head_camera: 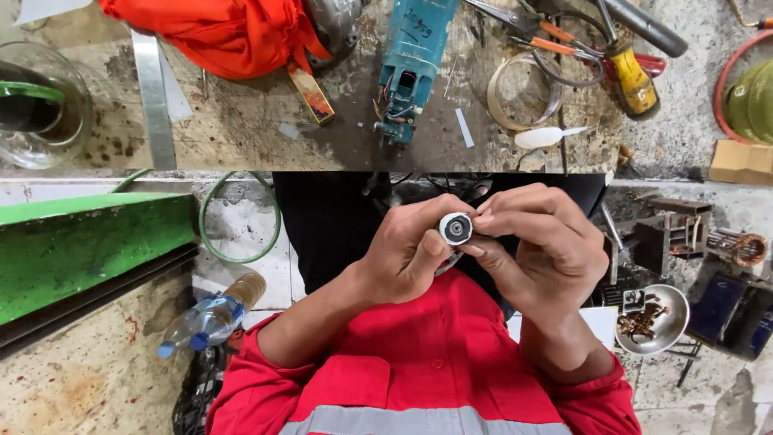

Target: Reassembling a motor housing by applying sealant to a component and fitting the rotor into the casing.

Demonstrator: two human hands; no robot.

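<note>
Both hands are up in front of the red work jacket [435,379], and between them sits a small round part [456,229], white-rimmed with a dark ring and a metal centre, its end face turned up toward the camera. The left hand [407,258] is wrapped around it from the left, thumb lying along its lower edge, fingers curled behind. That is a firm grasp on the part. The right hand [543,246] comes in from the other side, fingertips [483,219] pressed against the right rim of the part, thumb tucked just under it. So it is pinched from both sides, held in the air, well clear of the table [241,129].

On the table beyond the hands lies a teal power-tool body [411,60] with wires showing at its open end, almost straight above the held part. To its right there is a metal ring [503,101], a white spoon-like piece [541,138] and a yellow-handled tool [634,80]. An orange cloth [225,32] lies bunched at the far left of the table, near a glass jar [40,105].

Down on the floor, a plastic bottle [205,321] lies on the left, and a metal bowl of rusty bits [651,320] stands to the right.
</note>
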